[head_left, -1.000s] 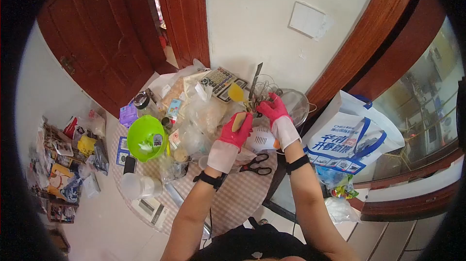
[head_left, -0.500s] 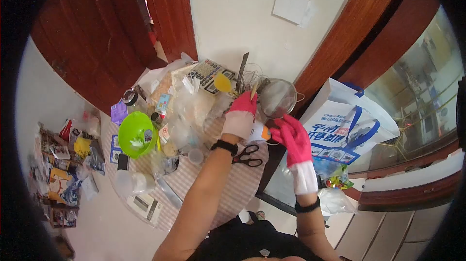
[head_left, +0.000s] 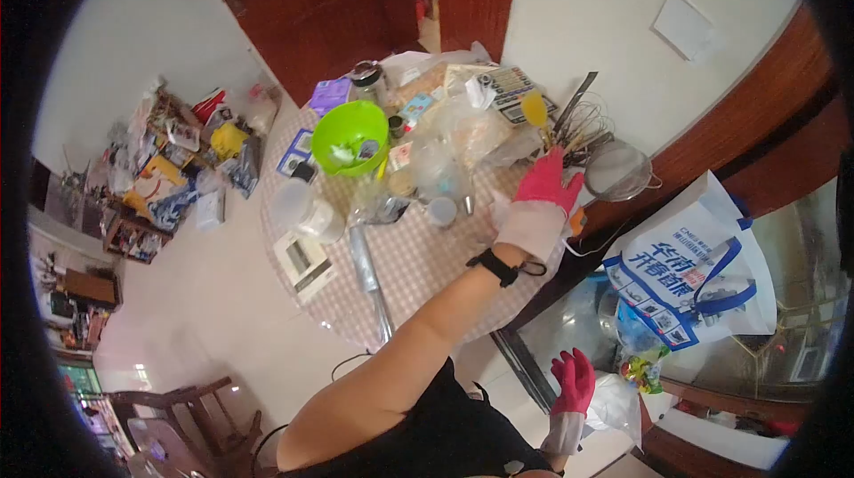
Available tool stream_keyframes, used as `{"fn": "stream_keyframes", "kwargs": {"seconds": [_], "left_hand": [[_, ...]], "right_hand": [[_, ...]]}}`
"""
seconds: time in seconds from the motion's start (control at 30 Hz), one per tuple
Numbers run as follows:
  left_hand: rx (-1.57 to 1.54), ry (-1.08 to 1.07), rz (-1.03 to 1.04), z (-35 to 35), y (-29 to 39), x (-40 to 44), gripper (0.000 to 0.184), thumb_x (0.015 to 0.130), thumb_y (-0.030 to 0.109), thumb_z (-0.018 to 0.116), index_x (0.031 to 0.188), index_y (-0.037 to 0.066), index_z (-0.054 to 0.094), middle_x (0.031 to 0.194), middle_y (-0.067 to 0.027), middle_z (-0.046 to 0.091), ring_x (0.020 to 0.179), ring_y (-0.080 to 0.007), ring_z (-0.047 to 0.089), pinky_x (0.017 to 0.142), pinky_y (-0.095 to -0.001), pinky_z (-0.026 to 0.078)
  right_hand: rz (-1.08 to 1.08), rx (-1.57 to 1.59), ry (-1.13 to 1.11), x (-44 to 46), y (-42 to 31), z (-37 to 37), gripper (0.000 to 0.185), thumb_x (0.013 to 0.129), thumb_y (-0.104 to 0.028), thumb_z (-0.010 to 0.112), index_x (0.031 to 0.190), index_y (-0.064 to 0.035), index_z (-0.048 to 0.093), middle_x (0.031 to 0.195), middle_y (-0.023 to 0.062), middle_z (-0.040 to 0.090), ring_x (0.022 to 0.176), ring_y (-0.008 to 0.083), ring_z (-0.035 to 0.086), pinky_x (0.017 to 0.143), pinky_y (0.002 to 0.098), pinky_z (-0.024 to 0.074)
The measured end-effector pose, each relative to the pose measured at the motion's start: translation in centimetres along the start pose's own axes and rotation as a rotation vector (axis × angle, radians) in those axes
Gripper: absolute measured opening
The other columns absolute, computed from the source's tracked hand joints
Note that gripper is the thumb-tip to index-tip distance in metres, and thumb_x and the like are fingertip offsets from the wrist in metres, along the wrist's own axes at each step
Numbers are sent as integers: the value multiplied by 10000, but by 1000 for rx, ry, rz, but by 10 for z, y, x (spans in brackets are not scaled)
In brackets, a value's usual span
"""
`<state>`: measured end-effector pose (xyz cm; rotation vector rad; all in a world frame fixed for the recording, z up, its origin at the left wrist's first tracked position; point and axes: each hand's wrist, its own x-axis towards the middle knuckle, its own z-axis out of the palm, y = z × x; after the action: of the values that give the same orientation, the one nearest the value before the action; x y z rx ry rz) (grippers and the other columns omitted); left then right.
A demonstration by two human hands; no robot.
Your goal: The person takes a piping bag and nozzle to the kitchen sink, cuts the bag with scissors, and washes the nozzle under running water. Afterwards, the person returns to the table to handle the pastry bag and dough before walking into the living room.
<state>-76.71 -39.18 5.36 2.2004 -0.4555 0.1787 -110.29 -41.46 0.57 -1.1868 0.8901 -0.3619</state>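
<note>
My left hand, in a pink glove with a pale cuff, reaches over the table's far right edge. Its fingers and thumb are apart, at the base of a cluster of upright utensils; the fingertips partly blend into the cluster. A yellow spatula-like head, a dark flat blade and a wire whisk rise there. Beside them is a round mesh strainer. Scissors show only partly behind my left wrist. Low near my body, my gloved right hand is raised with fingers apart, holding nothing.
The checked round table carries a green bowl, a calculator, plastic bags and a lidded tub. A white-and-blue shopping bag stands to the right. A wooden chair is at lower left.
The view has turned, so the table appears farther right and higher. My right hand has left the area by the strainer and come down near my body. My left hand stays at the utensils.
</note>
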Motion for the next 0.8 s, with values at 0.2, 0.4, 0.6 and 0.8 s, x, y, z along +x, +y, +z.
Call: {"fn": "stream_keyframes", "kwargs": {"seconds": [0.2,0.4,0.6,0.8], "left_hand": [[-206,-52,472,-82,47,-151,467,879,157,511,1307,6,401,1317,-185,439,1151,-329,473,970,-357,395],[147,-1158,263,-39,45,-364,546,887,117,359,1405,7,225,1405,-107,372,1298,-193,341,1095,-320,247],[177,-510,1319,29,139,-505,520,891,316,355,1361,94,351,1425,-61,349,1334,-201,292,1114,-426,216],[1913,1387,2249,155,227,-638,576,939,427,338,1357,31,318,1428,-134,329,1332,-269,290,1102,-422,239]], "right_hand": [[-103,-145,-88,-42,28,-13,343,900,-210,568,1157,17,557,1017,126,634,973,209,585,920,331,421],[-55,-145,-162,-131,83,-110,449,954,-383,438,1116,4,600,969,117,665,955,196,594,909,350,426],[-118,-4,138,-258,122,-235,408,970,-324,422,1125,22,571,1060,127,627,983,201,591,918,335,449],[-432,-591,544,-355,55,-318,507,720,-235,771,1129,-16,567,1058,143,608,983,262,593,870,356,471]]}}
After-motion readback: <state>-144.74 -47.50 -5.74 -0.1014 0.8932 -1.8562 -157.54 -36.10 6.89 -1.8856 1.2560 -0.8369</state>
